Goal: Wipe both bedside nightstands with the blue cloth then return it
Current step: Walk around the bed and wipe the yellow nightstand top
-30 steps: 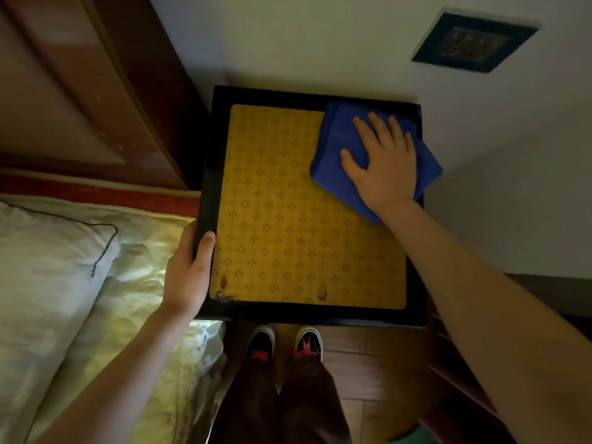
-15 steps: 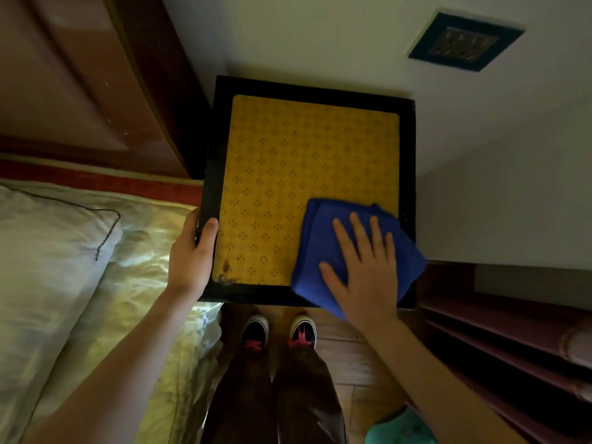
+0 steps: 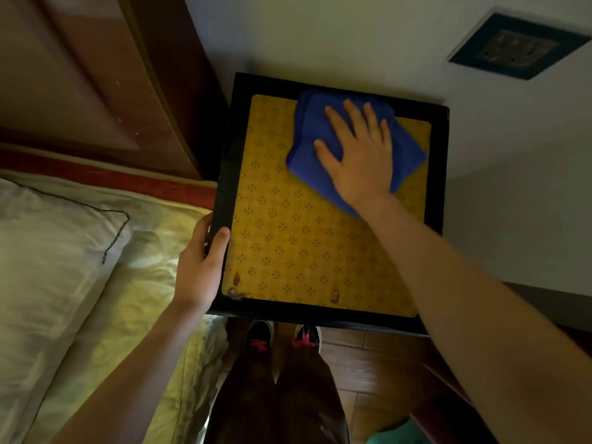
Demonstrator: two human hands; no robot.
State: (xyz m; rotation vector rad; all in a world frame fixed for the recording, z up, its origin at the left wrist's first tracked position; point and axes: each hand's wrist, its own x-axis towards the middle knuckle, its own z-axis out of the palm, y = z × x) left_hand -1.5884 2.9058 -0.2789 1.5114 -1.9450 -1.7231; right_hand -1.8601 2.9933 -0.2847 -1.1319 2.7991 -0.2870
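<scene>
A square nightstand (image 3: 224, 187) with a black frame and a yellow patterned top stands between the bed and the wall. The folded blue cloth (image 3: 304, 149) lies on the far part of the top, its far edge over the black frame. My right hand (image 3: 358, 155) presses flat on the cloth with fingers spread. My left hand (image 3: 198, 267) grips the nightstand's left edge, thumb on the black frame. Small brown marks show near the top's front edge.
The bed with a white pillow (image 3: 41, 251) and pale sheet lies to the left, under a wooden headboard (image 3: 96, 75). A wall socket (image 3: 515, 46) sits at upper right. My shoes (image 3: 282, 334) stand on the wooden floor in front of the nightstand.
My right hand slid the cloth from the far right corner to the near right edge, then back to the far middle of the top. My left hand kept its grip.
</scene>
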